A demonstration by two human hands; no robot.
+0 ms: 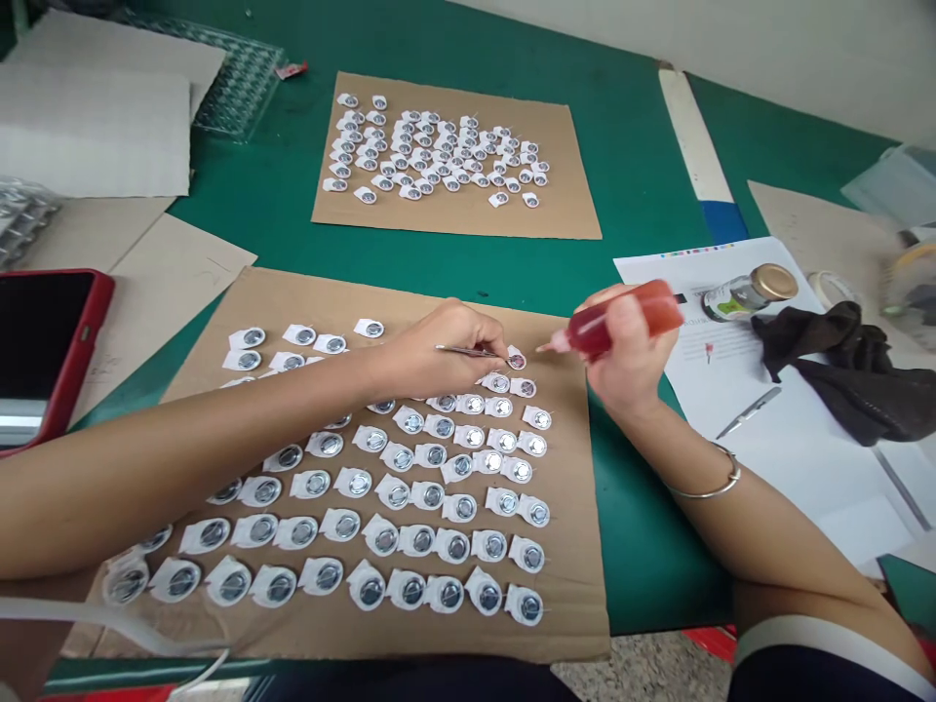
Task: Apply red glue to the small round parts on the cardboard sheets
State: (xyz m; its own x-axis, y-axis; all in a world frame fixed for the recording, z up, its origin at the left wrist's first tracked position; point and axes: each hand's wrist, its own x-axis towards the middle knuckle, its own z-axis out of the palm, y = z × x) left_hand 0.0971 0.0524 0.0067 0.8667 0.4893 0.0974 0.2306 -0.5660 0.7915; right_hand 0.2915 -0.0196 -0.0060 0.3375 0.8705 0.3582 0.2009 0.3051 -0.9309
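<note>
A large cardboard sheet (563, 546) bears rows of small white tabbed pieces with round silvery centres. My left hand (449, 341) reaches across it, fingers closed on thin metal tweezers (460, 350). Their tip is at one white piece (516, 358) near the sheet's upper right. Just right of that piece, my right hand (629, 361) grips a small red squeeze bottle (621, 317). Its narrow nozzle points left, a short gap away from the piece. My left forearm hides part of the rows.
Another cardboard sheet (453, 219) with similar pieces lies farther back. At left are a red-cased phone (44, 351) and grey board (95, 127). At right are printed paper (775, 487), a glass jar (750, 291), a dark cloth (863, 370) and a slim metal tool (749, 411).
</note>
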